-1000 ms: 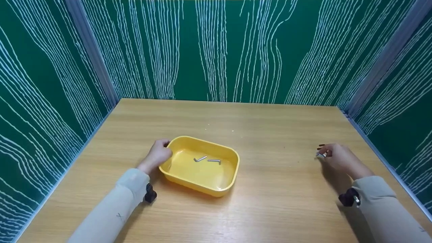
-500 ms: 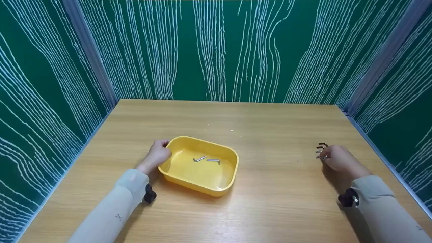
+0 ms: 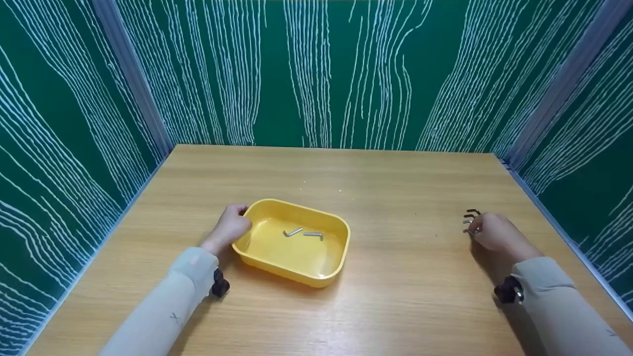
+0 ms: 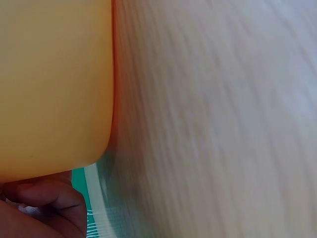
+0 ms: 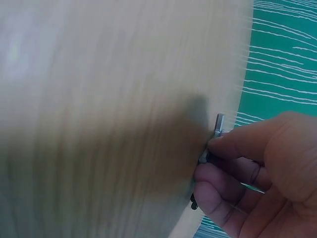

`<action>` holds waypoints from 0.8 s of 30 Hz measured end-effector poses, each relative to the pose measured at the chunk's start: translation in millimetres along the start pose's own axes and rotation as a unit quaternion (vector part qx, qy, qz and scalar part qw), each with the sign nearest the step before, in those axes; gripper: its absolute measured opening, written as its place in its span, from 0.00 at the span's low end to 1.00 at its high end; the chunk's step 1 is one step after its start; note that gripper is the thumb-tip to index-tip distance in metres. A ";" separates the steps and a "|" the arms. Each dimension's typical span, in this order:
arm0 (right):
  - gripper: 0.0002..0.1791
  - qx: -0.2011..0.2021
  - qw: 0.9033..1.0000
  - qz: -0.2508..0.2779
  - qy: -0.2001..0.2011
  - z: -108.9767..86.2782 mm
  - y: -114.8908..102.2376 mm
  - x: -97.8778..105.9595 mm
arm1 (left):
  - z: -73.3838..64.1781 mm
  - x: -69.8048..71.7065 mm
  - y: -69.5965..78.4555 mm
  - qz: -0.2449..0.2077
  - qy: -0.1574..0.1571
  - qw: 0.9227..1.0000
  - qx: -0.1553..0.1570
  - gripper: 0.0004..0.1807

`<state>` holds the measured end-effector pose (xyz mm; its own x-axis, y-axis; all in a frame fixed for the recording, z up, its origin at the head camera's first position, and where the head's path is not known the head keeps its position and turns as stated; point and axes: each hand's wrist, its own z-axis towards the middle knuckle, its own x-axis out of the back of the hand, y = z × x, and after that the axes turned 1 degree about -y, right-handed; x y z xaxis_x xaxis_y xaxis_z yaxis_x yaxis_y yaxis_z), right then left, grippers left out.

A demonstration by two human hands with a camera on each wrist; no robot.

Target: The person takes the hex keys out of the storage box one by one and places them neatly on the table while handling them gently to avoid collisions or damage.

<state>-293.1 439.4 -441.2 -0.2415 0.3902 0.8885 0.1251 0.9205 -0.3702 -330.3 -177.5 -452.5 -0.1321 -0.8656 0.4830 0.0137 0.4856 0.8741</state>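
Note:
A yellow plastic bin stands left of centre on the table. My left hand grips its left rim, thumb on the near side; the left wrist view shows the bin's outer wall above curled fingers. Inside lie two silver hex keys, apart from each other. Far to the right, my right hand is down at a small row of hex keys, the dark ones showing past its fingers. In the right wrist view, thumb and fingers pinch a silver hex key, its lower part hidden.
The wooden table is bounded by green walls with white wavy lines at the back and sides. A few tiny white specks lie behind the bin. Wrist cameras sit under both sleeves.
My right hand has drawn slightly to the right, and more of the hex keys show beside its fingertips. The left hand and the bin have stayed in place.

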 end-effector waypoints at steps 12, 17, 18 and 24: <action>0.20 0.029 0.999 -0.006 0.034 -3.7 -5.6 9.9 | -0.3 1.1 -0.2 0.000 -0.003 1.000 0.010 0.24; 0.23 0.043 0.998 0.010 0.042 -5.0 -19.1 18.9 | -1.3 1.7 -0.2 0.005 0.002 1.000 -0.003 0.21; 0.23 0.049 0.998 0.011 0.047 -5.7 -22.8 20.1 | -1.1 1.6 -0.2 0.005 0.003 1.000 -0.004 0.21; 0.23 0.084 0.994 -0.006 0.073 -6.6 -43.3 25.6 | -0.5 1.0 -0.7 0.000 0.001 1.000 -0.007 0.22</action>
<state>-298.3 409.4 -400.6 -0.0985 0.3837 0.9182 -0.0431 0.9202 -0.3891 -330.0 -178.7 -452.6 -0.1298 -0.8663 0.4823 0.0273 0.4831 0.8751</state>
